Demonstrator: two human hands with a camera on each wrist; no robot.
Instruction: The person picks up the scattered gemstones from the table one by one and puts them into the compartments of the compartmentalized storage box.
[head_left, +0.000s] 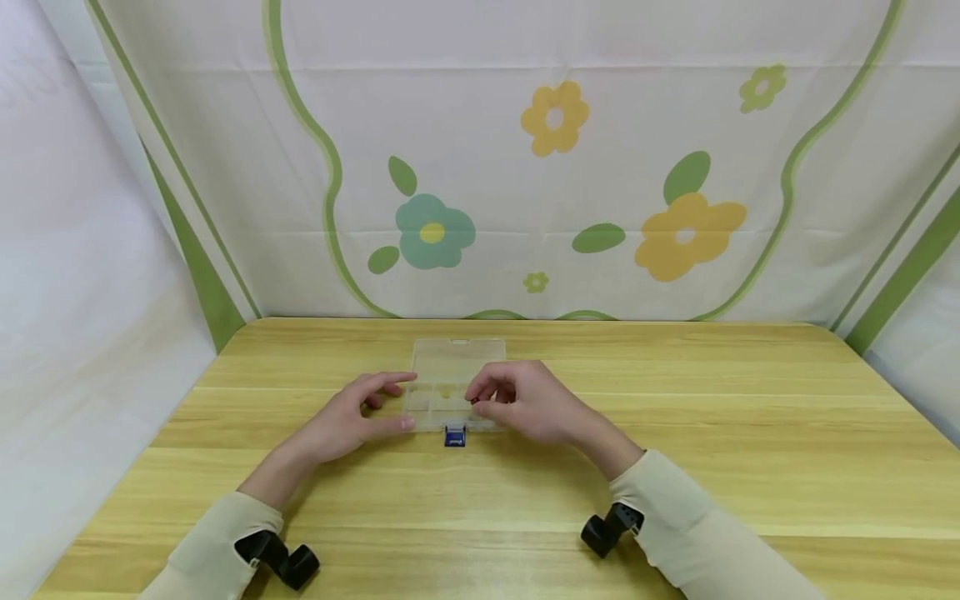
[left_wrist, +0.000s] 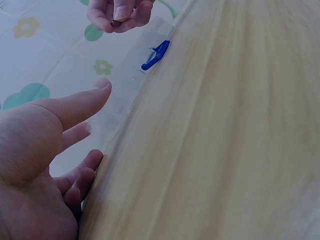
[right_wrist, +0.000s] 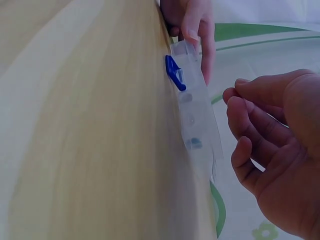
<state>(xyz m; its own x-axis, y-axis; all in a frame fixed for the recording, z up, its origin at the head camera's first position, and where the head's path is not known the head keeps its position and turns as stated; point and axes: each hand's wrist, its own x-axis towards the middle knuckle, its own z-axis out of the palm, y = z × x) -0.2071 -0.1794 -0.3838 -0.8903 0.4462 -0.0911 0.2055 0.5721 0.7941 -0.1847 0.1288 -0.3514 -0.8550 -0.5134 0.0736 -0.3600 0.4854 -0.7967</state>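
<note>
A clear plastic compartment box [head_left: 442, 422] lies on the table with its lid [head_left: 453, 358] raised back and its blue latch [head_left: 455, 436] hanging at the front. Just over the box's right part, my right hand [head_left: 536, 404] pinches a small dark red piece [head_left: 474, 401] between thumb and fingertips; its kind is too small to tell. At the box's left side my left hand [head_left: 348, 423] is spread, thumb by the front corner and forefinger by the back. A small yellowish thing [head_left: 446, 394] shows in a back compartment.
The wooden table [head_left: 480, 517] reaches back to a white cloth [head_left: 480, 150] with printed flowers. More cloth hangs at both sides. Black wrist cameras [head_left: 288, 565] stick out from the sleeves [head_left: 217, 542].
</note>
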